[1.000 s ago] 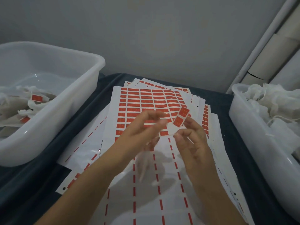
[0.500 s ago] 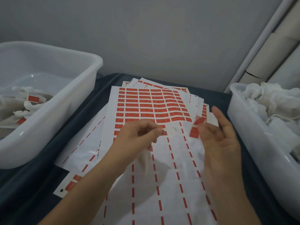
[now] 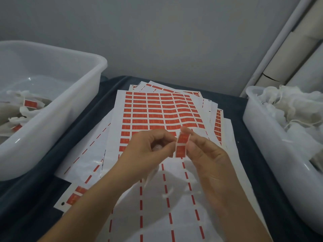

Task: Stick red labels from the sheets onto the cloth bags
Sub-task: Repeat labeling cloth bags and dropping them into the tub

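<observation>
A stack of white label sheets [image 3: 157, 109] with rows of red labels lies on the dark table in front of me. My right hand [image 3: 206, 154] pinches a peeled red label [image 3: 181, 145] upright above the sheets. My left hand [image 3: 148, 149] is curled beside it, fingertips at the label's left edge, and holds a small whitish cloth bag [image 3: 156, 147] that is mostly hidden in the fingers. The lower half of the top sheet [image 3: 157, 198] is stripped, with only thin red dashes left.
A white tub [image 3: 57, 109] at the left holds cloth bags with red labels [image 3: 30, 103] on them. A white tub [image 3: 258, 137] at the right is heaped with plain white cloth bags [image 3: 293, 105]. A grey wall stands behind; pale rolls lean at the far right.
My right hand has come back left with the label, turning it upright, and now meets my left hand's fingertips. The left hand stayed roughly in place.
</observation>
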The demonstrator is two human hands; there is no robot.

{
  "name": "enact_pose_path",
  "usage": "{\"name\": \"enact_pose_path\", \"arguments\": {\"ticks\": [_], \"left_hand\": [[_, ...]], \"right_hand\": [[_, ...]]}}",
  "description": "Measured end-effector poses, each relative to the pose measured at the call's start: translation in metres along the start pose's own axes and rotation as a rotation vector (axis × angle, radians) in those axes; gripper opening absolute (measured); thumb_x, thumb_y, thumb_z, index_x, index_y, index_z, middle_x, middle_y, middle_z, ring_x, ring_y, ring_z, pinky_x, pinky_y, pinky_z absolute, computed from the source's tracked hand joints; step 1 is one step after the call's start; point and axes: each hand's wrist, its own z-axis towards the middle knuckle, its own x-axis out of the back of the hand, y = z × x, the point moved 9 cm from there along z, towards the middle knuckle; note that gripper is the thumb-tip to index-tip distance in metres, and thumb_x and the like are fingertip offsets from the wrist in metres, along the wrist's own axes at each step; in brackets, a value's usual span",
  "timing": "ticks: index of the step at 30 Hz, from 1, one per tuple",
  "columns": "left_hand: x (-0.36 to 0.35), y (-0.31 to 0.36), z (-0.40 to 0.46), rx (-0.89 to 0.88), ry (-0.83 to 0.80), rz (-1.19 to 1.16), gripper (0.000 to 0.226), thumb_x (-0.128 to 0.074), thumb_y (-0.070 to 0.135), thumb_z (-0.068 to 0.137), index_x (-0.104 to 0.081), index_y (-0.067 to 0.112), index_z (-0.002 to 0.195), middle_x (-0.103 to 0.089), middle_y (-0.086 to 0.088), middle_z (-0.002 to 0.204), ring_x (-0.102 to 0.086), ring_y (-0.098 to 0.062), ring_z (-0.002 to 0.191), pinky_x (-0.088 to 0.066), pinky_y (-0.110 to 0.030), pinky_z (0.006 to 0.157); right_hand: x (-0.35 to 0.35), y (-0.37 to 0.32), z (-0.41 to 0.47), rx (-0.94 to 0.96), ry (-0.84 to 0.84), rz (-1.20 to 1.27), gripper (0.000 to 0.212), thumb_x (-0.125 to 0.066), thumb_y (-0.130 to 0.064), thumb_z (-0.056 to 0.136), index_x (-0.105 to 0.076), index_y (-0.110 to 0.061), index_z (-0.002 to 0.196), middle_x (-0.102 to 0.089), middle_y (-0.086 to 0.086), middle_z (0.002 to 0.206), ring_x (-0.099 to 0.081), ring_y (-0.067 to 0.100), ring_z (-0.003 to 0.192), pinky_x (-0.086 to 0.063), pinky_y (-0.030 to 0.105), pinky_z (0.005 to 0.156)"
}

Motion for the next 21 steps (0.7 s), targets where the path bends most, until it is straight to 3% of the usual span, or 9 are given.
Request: {"name": "enact_pose_path", "arguments": {"ticks": [3,6,21], "left_hand": [[-0.001,-0.001,0.0,0.006,-0.01,0.022,0.026,-0.065,0.018,0.083,-0.061,0.037,0.065,-0.062,0.026,0.066,-0.058,0.008,0.07,-0.042,0.001,0.056],[-0.001,0.0,0.0,0.002,-0.013,0.036,0.027,-0.065,0.017,0.083,-0.06,0.037,0.064,-0.06,0.029,0.06,-0.058,0.009,0.068,-0.042,0.001,0.056],[-0.002,0.003,-0.001,-0.014,-0.056,0.018,0.026,-0.066,0.02,0.081,-0.061,0.039,0.064,-0.062,0.027,0.062,-0.061,0.007,0.069,-0.044,-0.001,0.058]], "right_hand": [[0.005,0.002,0.002,0.026,0.031,0.005,0.029,-0.061,-0.042,0.064,-0.067,-0.03,0.09,-0.069,-0.026,0.094,-0.063,-0.004,0.095,-0.051,0.012,0.077],[0.008,0.0,0.003,0.054,0.064,-0.013,0.026,-0.062,-0.04,0.063,-0.066,-0.03,0.087,-0.069,-0.027,0.087,-0.064,-0.006,0.09,-0.047,0.003,0.069],[0.014,-0.005,0.003,0.149,0.137,-0.096,0.018,-0.061,-0.038,0.067,-0.062,-0.03,0.083,-0.065,-0.035,0.081,-0.061,-0.012,0.087,-0.042,-0.001,0.064]]}}
